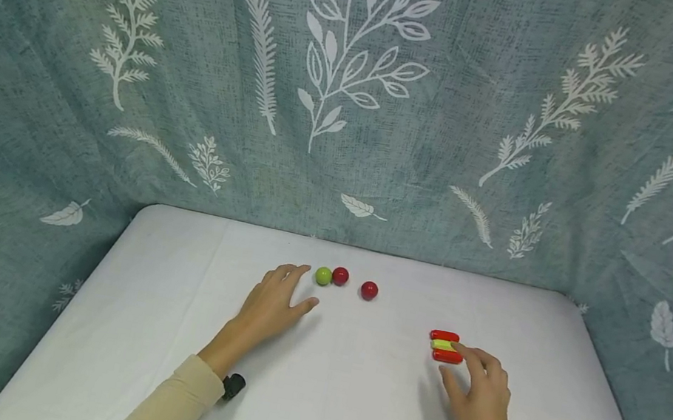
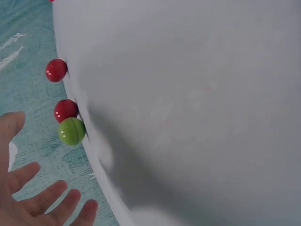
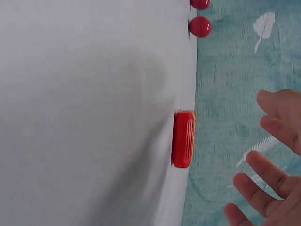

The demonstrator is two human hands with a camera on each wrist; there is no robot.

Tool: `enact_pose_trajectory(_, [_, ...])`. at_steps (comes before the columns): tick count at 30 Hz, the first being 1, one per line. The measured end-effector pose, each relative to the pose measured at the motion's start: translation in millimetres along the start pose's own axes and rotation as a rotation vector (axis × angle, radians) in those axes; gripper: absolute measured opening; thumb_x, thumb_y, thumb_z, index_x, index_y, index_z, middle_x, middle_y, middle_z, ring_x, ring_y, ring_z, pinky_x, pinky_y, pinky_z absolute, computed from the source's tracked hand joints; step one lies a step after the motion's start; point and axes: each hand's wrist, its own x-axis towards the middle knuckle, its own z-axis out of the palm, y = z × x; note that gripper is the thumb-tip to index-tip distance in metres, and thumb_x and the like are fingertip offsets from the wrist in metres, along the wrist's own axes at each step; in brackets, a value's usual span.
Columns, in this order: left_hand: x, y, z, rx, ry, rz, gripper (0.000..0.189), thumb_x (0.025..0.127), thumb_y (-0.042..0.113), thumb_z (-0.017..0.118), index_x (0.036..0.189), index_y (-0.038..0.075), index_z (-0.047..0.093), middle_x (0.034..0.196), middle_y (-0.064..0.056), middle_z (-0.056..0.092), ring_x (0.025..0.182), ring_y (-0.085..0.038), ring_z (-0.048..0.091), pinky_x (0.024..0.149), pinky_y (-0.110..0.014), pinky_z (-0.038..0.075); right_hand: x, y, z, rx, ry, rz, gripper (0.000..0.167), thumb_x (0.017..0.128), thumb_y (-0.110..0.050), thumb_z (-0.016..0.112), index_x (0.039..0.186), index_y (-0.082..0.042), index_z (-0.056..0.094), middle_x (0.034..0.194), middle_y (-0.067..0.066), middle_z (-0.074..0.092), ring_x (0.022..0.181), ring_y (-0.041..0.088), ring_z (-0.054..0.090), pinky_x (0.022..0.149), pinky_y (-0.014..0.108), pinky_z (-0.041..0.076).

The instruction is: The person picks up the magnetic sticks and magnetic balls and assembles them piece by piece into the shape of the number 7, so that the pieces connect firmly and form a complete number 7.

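My left hand (image 1: 270, 309) is just left of a small green ball (image 1: 323, 276), its fingers spread and nothing in its grasp. Beside the green ball sits a red ball (image 1: 340, 276), and a second red ball (image 1: 369, 291) lies a little to the right. My right hand (image 1: 481, 402) hovers by a row of short, rounded sticks, thumb and fingers apart. That row has a red stick (image 1: 444, 336) at the back, a yellow-green stick (image 1: 442, 345) in the middle and another red stick (image 1: 447, 356) in front. In the head view, my right fingertip overlaps the yellow-green one.
A white cloth covers the table (image 1: 336, 405). Behind it hangs a teal curtain (image 1: 438, 130) with white leaf prints, which also runs down both sides. Each wrist wears a dark camera, such as the left wrist camera (image 1: 234, 386).
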Motion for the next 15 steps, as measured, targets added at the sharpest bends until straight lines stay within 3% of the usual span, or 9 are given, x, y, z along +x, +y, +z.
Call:
enact_pose_trajectory(6, [22.8,-5.0,7.1,-0.019,-0.029,-0.021,0.065,0.095,0.048,0.066,0.148,0.016,0.047,0.137,-0.017,0.052,0.122,-0.035,0.053,0.093,-0.051,0.048,9.1,15.3,-0.1,0.028,-0.002,0.062,0.037,0.086,-0.003,0.077,0.121,-0.003,0.066,0.121,0.026,0.051,0.113,0.046,0.045,0.087,0.064,0.035])
enact_pose_trajectory(15, [50.5,-9.9,19.6,-0.216,-0.103,-0.097,0.061,0.095,0.041,0.069,0.145,0.012,0.051,0.124,-0.015,0.058,0.11,-0.029,0.057,0.09,-0.048,0.048,21.9,36.0,5.2,0.088,-0.157,0.147,0.031,0.092,-0.002,0.07,0.123,0.0,0.065,0.122,0.026,0.053,0.109,0.042,0.052,0.09,0.059,0.046])
